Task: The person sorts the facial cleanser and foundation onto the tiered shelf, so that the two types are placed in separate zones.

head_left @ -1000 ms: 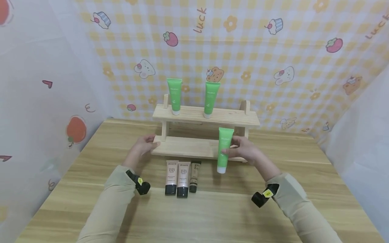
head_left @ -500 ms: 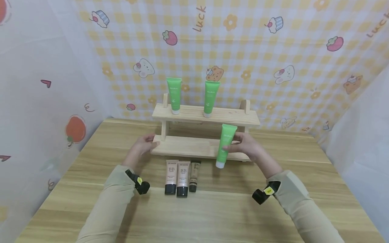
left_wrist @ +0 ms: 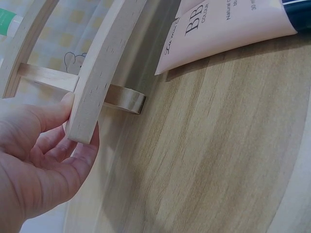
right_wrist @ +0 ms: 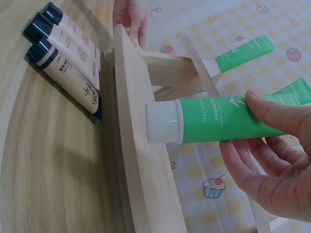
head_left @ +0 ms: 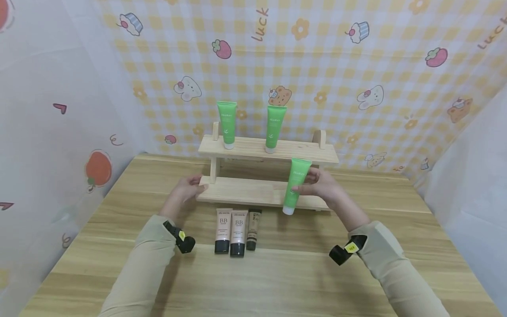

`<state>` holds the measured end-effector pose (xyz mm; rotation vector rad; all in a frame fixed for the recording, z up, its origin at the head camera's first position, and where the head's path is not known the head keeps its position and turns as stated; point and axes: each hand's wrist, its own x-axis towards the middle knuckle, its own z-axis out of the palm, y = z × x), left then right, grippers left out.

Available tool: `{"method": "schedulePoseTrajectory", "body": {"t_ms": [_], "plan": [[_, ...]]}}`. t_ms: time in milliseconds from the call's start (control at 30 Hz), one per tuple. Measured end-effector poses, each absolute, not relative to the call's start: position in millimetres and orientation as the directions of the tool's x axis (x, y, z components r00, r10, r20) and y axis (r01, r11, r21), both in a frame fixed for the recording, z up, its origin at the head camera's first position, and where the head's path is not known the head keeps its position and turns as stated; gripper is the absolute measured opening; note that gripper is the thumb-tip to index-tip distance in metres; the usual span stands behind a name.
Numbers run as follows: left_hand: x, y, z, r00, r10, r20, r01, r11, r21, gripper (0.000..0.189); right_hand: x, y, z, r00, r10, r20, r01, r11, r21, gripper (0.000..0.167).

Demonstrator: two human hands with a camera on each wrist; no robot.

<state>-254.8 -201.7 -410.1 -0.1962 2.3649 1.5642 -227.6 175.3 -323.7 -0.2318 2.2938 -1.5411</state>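
My right hand (head_left: 321, 187) grips a green tube (head_left: 296, 185) with a white cap, cap down and slightly tilted, in front of the lower board of a two-tier wooden shelf (head_left: 241, 190). In the right wrist view the thumb lies on one face of the tube (right_wrist: 218, 119) and the fingers behind it. At the shelf's left end my left hand (head_left: 185, 193) holds the lower board's corner, thumb above and fingers below, as the left wrist view shows on the wooden board (left_wrist: 97, 77). Two more green tubes, a left one (head_left: 227, 125) and a middle one (head_left: 274, 128), stand on the upper board.
Two pink BB tubes with black caps (head_left: 223, 231) (head_left: 238, 233) and a slimmer tan tube (head_left: 253, 230) lie side by side on the wooden table (head_left: 261, 286), just before the shelf. A yellow checked cloth (head_left: 245, 75) hangs behind the shelf.
My right hand has raised the green tube a little and shifted it slightly right, its top leaning right. My left hand stays at the shelf's left end.
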Motion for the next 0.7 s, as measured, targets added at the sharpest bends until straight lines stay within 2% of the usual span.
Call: {"method": "schedulePoseTrajectory", "body": {"t_ms": [267,700], "plan": [[-249,-196,-401,-0.940,0.030,-0.339,-0.298,0.407,0.863,0.061,-227,176,-323,-0.930,-0.303,-0.208,0.074,0.401,-0.913,0.056],[-252,-198,-404,-0.938,0.035,-0.345,-0.302,0.406,0.862,0.060,-232,181,-325,-0.941,-0.281,-0.187,0.058,0.409,-0.911,0.056]]}}
